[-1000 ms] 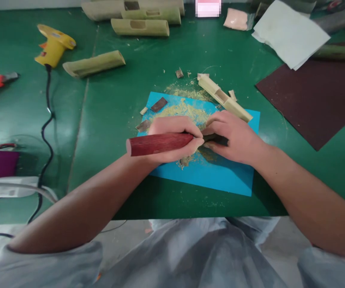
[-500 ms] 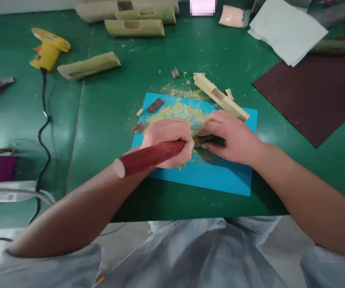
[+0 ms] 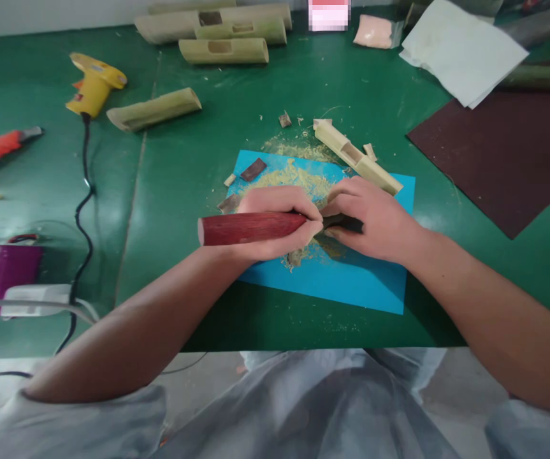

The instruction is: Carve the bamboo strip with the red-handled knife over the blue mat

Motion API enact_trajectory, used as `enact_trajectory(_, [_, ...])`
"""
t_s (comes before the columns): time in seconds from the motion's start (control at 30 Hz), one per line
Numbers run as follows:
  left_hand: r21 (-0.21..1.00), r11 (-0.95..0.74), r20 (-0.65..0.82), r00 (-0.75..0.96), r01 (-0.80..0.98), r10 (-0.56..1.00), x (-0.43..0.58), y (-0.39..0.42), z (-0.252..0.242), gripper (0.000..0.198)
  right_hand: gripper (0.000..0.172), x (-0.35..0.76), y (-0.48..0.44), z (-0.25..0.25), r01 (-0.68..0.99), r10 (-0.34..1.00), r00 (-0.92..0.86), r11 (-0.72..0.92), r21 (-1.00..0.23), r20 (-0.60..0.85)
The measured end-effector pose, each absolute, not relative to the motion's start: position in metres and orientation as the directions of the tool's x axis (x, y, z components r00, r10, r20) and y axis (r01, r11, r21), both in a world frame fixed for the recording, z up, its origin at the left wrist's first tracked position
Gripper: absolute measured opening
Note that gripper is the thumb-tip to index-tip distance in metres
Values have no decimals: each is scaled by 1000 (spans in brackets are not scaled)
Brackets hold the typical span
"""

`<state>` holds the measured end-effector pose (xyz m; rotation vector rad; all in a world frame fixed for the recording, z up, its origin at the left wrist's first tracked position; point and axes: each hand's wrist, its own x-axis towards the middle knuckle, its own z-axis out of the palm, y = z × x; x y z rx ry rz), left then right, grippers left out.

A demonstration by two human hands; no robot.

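My left hand (image 3: 279,204) is closed around a tool with a thick red wooden handle (image 3: 250,229). The handle's blunt end points left, and the working end is hidden at my fingers. Just to the right, my right hand (image 3: 375,220) pinches a small dark piece (image 3: 346,222); whether it belongs to the tool, I cannot tell. Both hands meet over a blue sheet (image 3: 332,287) strewn with yellowish shavings (image 3: 298,175). A split bamboo piece (image 3: 375,172) with a notch lies behind my right hand, partly on the sheet. A brown scrap (image 3: 253,169) lies behind my left hand.
Cut bamboo tubes (image 3: 224,51) lie at the back, with another tube (image 3: 155,109) nearer. At left are a yellow corded heat gun (image 3: 94,86), an orange-red cutter (image 3: 2,148) and a purple box (image 3: 9,274). White papers (image 3: 463,54) overlap a dark brown sheet (image 3: 504,159) at right.
The red handle has swung from a slant to nearly level, its blunt end rising as my left hand turns. My right hand keeps its place. The whole view has shifted slightly.
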<state>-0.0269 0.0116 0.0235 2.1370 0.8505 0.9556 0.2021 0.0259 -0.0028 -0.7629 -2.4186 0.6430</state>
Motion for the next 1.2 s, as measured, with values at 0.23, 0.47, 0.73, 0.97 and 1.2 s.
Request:
enact_trajectory(0.23, [719, -633, 464, 478, 287, 745, -30, 12, 16, 22, 12, 203, 24, -4, 403, 659, -685, 699, -591, 312])
enact_trajectory(0.47, [709, -617, 477, 412, 341, 776, -35, 7, 14, 20, 13, 203, 24, -4, 390, 656, -684, 698, -600, 318])
enact_trajectory(0.73, [751, -564, 374, 482, 343, 792, -33, 10, 23, 13, 12, 203, 23, -3, 386, 650, -683, 708, -591, 333])
enact_trajectory(0.97, [767, -537, 344, 482, 351, 806, -35, 12, 19, 15, 12, 202, 24, -5, 387, 659, -677, 698, -602, 329])
enact_trajectory(1.2, [753, -526, 322, 475, 395, 819, -33, 12, 20, 15, 11, 201, 25, -5, 380, 650, -680, 709, -594, 340])
